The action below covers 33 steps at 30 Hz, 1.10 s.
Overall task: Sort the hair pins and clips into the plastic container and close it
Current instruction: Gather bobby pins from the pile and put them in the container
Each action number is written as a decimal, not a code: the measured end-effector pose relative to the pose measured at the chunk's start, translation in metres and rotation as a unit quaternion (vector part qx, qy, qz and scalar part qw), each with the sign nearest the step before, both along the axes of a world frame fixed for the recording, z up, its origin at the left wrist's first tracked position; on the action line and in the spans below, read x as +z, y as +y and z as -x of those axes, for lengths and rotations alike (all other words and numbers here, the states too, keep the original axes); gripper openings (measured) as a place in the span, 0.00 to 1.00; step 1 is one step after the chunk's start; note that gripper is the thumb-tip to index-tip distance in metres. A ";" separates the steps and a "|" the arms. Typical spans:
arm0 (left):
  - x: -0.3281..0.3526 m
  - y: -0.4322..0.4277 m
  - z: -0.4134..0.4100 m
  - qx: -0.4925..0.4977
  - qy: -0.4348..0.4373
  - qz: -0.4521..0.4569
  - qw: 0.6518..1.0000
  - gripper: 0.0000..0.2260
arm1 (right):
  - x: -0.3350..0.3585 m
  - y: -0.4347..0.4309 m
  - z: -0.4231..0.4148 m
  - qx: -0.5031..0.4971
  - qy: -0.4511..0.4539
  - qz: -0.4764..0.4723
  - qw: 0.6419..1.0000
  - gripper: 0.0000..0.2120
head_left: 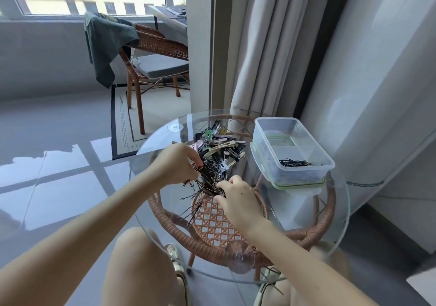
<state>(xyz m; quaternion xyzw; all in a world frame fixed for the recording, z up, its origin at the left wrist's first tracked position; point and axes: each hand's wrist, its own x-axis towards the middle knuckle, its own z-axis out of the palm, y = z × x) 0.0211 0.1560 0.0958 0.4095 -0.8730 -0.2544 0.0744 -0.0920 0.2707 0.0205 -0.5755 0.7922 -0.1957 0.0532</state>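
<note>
Left hand (179,164) pinching thin black wire hair pins (207,180) heaped on round glass tabletop (335,211); right hand (238,202) curled into same heap, pinching more. Behind, flat matte clips (219,145). Rightmost, clear rectangular plastic container (304,176), open, few pins inside, atop green-rimmed lid (299,185).

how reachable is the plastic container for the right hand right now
Probably yes: the right hand is at the hair pins, and the plastic container stands open just right of it on the glass table, with nothing visible between them.
</note>
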 end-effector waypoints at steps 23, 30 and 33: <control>0.040 -0.004 0.014 0.042 0.073 -0.104 0.991 0.10 | 0.092 0.030 0.112 -0.054 -0.356 0.137 0.923 0.03; 0.067 0.002 0.050 -0.010 0.096 -0.105 0.990 0.11 | 0.099 0.038 0.195 -0.091 -0.388 0.113 0.910 0.05; 0.075 0.005 0.072 -0.043 0.109 -0.098 0.988 0.13 | 0.086 0.033 0.206 -0.073 -0.354 0.024 0.932 0.03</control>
